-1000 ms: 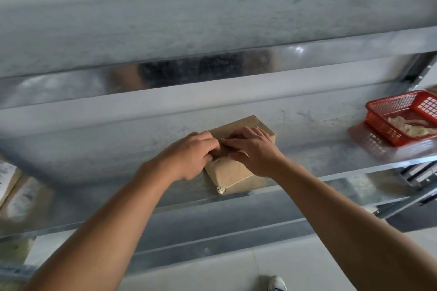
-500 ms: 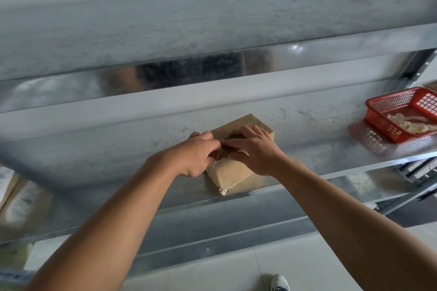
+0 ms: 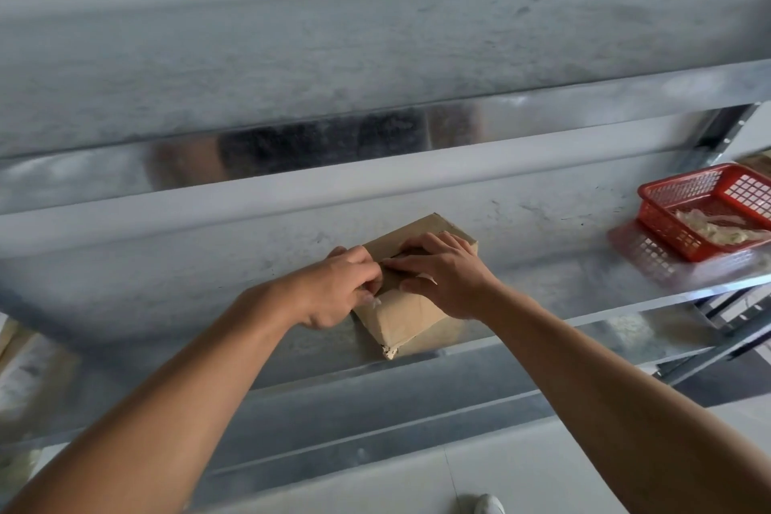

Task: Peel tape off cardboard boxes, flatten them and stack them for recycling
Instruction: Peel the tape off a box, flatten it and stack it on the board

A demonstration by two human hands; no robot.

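Note:
A small brown cardboard box (image 3: 406, 315) lies closed on a metal shelf (image 3: 542, 263), its near corner at the shelf's front edge. My left hand (image 3: 338, 290) sits at the box's left side, fingers curled, pinching a strip of clear tape (image 3: 376, 302) that curls up from the top. My right hand (image 3: 444, 273) rests on the box's top with fingers spread along the seam, holding it down. Both hands cover the middle of the lid.
A red plastic basket (image 3: 705, 213) holding crumpled peeled tape stands at the shelf's right end. Another shelf level runs above. Flat cardboard shows faintly at the far left (image 3: 16, 363). A shoe tip (image 3: 488, 505) shows on the pale floor below.
My left hand has drawn slightly left and toward me, lifting a short piece of clear tape off the box top. My right hand stays pressed on the lid.

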